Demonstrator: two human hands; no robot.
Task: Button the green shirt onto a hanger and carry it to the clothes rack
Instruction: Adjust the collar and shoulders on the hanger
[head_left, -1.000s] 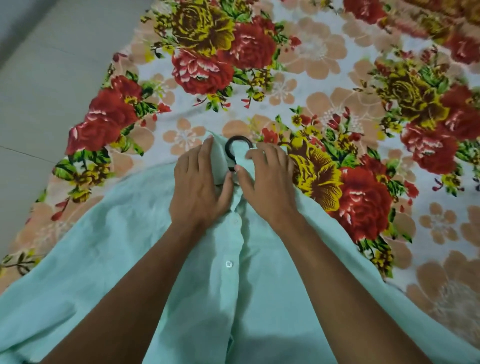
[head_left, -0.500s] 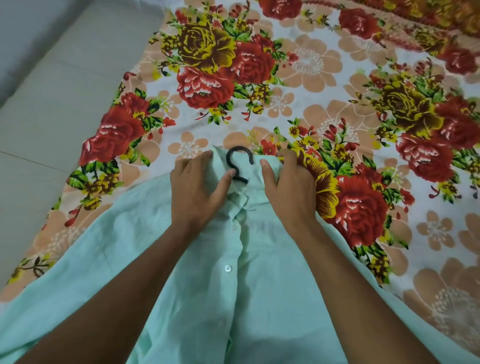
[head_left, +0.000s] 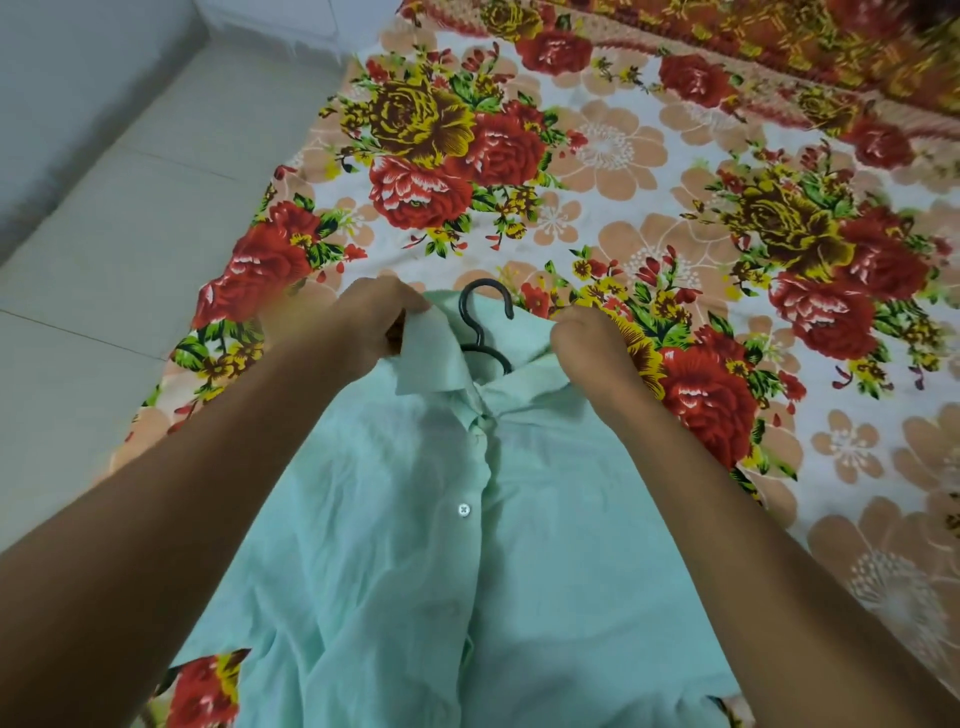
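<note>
The pale green shirt (head_left: 441, 545) hangs buttoned down its front, with one white button (head_left: 464, 510) showing. A black hanger hook (head_left: 483, 312) sticks up out of the collar; the rest of the hanger is hidden inside the shirt. My left hand (head_left: 358, 325) grips the left shoulder and collar flap. My right hand (head_left: 592, 345) is closed on the right shoulder by the collar. The shirt's top is raised off the bedsheet between both hands.
A floral bedsheet (head_left: 623, 182) with red and yellow roses covers the bed under and beyond the shirt. Pale floor tiles (head_left: 104, 234) lie to the left, with a grey wall (head_left: 78, 62) at the upper left.
Both hands have moved apart from the collar centre to the shoulders and closed on the fabric. The shirt's top has lifted off the bed, and more of the hanger hook shows.
</note>
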